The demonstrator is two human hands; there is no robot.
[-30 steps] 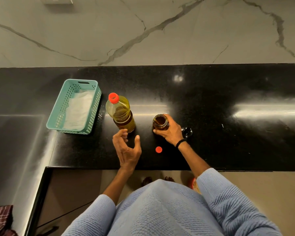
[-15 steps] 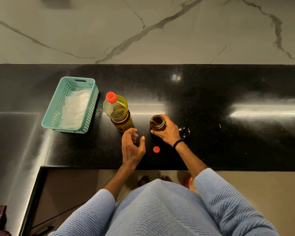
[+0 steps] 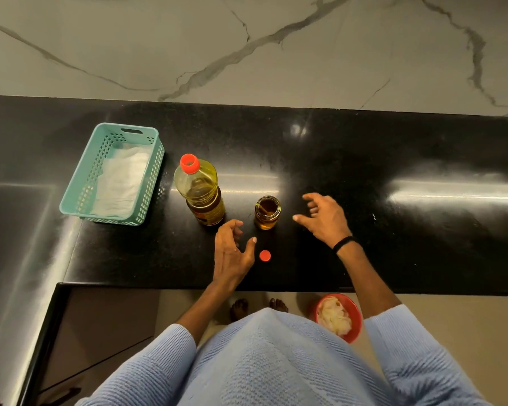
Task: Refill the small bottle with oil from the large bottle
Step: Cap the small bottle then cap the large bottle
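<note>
The large oil bottle (image 3: 200,191) stands upright on the black counter, its red neck ring open at the top. Its small red cap (image 3: 264,255) lies loose on the counter nearer to me. To the right of the large bottle stands the small glass bottle (image 3: 267,212), lidless, with amber oil in it. My left hand (image 3: 232,253) hovers open just in front of the large bottle, beside the red cap. My right hand (image 3: 323,218) is open to the right of the small bottle, apart from it. The small bottle's dark lid is hidden behind my right hand.
A teal plastic basket (image 3: 79,197) with a white cloth in it sits at the left on the counter (image 3: 393,244). The counter's front edge runs just below my wrists. On the floor below stands a red bowl (image 3: 353,320) with something pale inside.
My right hand has let go of the small bottle and moved to the right of it. My left hand stays open near the large bottle.
</note>
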